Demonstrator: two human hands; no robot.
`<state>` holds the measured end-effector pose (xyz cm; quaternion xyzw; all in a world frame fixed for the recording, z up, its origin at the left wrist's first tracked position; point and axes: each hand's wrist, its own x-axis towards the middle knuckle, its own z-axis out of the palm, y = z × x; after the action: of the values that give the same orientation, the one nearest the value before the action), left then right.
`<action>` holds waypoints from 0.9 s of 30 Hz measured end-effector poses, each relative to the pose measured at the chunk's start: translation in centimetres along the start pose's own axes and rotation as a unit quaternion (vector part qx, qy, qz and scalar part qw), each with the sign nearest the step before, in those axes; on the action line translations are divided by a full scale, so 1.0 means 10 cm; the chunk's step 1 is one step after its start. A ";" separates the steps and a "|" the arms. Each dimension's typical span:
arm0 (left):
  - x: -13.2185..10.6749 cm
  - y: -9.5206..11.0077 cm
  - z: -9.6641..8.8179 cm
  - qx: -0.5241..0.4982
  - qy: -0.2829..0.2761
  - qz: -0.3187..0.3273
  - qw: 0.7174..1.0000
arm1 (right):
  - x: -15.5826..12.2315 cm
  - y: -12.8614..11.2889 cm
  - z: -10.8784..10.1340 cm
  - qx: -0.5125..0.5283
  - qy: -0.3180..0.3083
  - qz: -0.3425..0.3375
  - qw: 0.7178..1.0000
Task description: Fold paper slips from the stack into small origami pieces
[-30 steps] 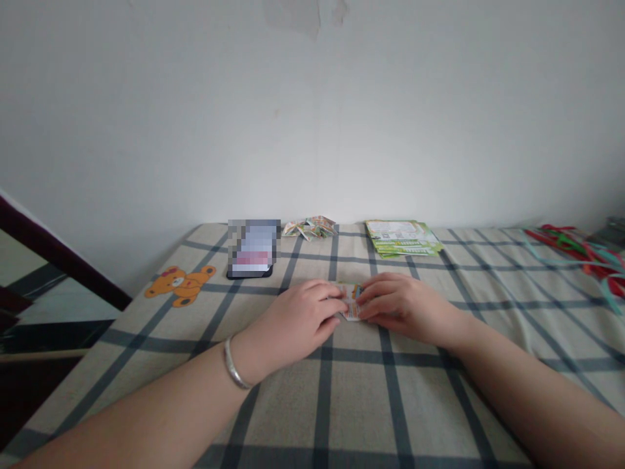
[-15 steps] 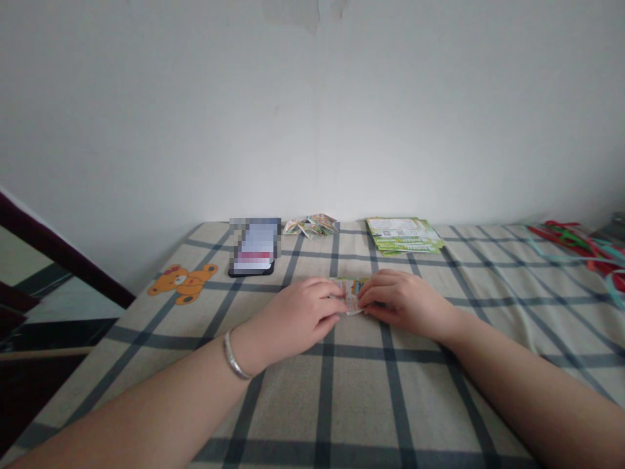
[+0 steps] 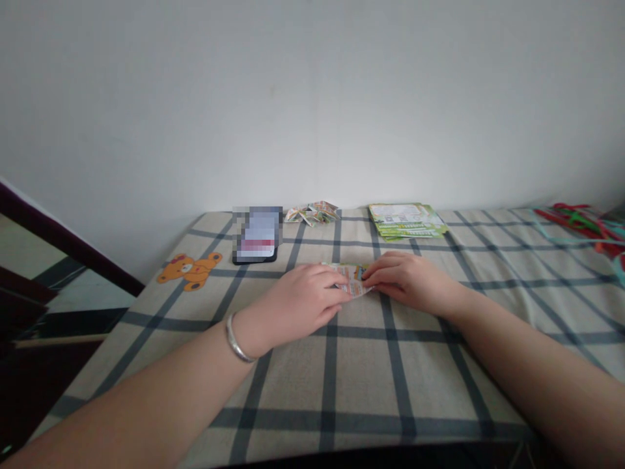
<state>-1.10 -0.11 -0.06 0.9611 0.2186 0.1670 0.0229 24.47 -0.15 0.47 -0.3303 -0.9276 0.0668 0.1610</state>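
Observation:
A small printed paper (image 3: pixel 352 281) lies on the checked cloth between my two hands, orange, white and green in its print. My left hand (image 3: pixel 307 296), with a silver bangle on the wrist, holds the left part down, and its fingers hide that side. From the other side my right hand (image 3: pixel 413 280) has its bent fingers together on the paper's right edge. Both thumbs are mostly hidden. Beyond them, against the wall, sit folded paper pieces (image 3: pixel 315 213) of similar print and a stack of green-and-white leaflets (image 3: pixel 405 221).
A phone (image 3: pixel 256 238) with a blurred screen lies back left. An orange bear picture (image 3: pixel 190 270) is on the checked tablecloth (image 3: pixel 361 384) near its left edge. Red, green and pale blue ribbons (image 3: pixel 581 225) are heaped at the far right. A white wall (image 3: pixel 312 104) bounds the back.
The camera view has tilted slightly, so the table things appear higher. My right fingers have shifted a little rightward on the paper, and more of its print shows between my hands.

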 end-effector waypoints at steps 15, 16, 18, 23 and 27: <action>0.00 0.03 -0.04 0.005 -0.037 -0.012 0.999 | 0.06 -0.01 0.08 0.019 0.044 0.054 0.997; 0.00 0.02 -0.03 0.002 -0.037 -0.012 0.999 | 0.07 0.00 0.09 0.020 0.047 0.057 0.997; 0.00 0.02 -0.03 -0.003 -0.036 -0.012 0.999 | 0.09 0.00 0.13 0.019 0.059 0.068 0.996; 0.00 0.01 -0.01 0.003 -0.039 -0.012 0.999 | 0.13 -0.03 0.23 0.053 0.111 0.126 0.984; 0.00 0.02 -0.02 0.014 -0.038 -0.001 0.999 | 0.12 -0.03 0.25 0.088 0.122 0.141 0.978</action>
<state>-1.08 -0.25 0.15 0.9667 0.2212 0.1272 0.0179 22.55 0.33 -1.51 -0.4484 -0.8354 0.1291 0.2905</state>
